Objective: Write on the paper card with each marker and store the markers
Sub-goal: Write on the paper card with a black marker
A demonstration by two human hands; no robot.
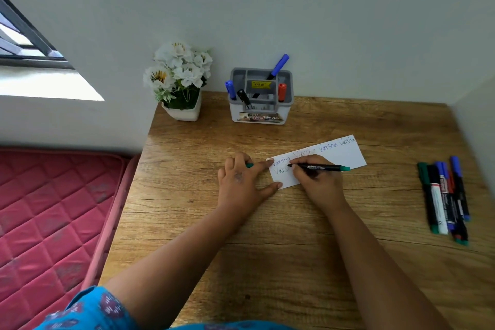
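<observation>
Head view: a white paper card (334, 154) lies slightly askew near the middle of the wooden worktop (267, 249), and everything else is placed from it. The card carries a top row of handwritten words in blue and red ink and the start of a 2nd row at its left end.

The right hand (314, 181) rests on the card's near edge, its grip closed round a black marker with a green end (320, 167); the marker lies almost level over the card, tip pointing left and touching the paper beside the 2nd row.

The left hand (242, 179) lies at the card's left end. Its forefinger and thumb are stretched onto the left corners, pinning the paper, while the other fingers curl over a green cap (249, 165), of which only a bit shows.

Behind the card, against the wall, stands a grey-and-white organizer (261, 112) holding 2 blue markers, 1 black and 1 red, each upright or leaning in its own slot. Left of the organizer sits a white pot of white flowers (182, 80).

Well to the right of the card lies a bunch of loose markers (446, 195), side by side and touching, with green, blue, black and red caps.

Left of the worktop is a red quilted mattress (48, 209).
</observation>
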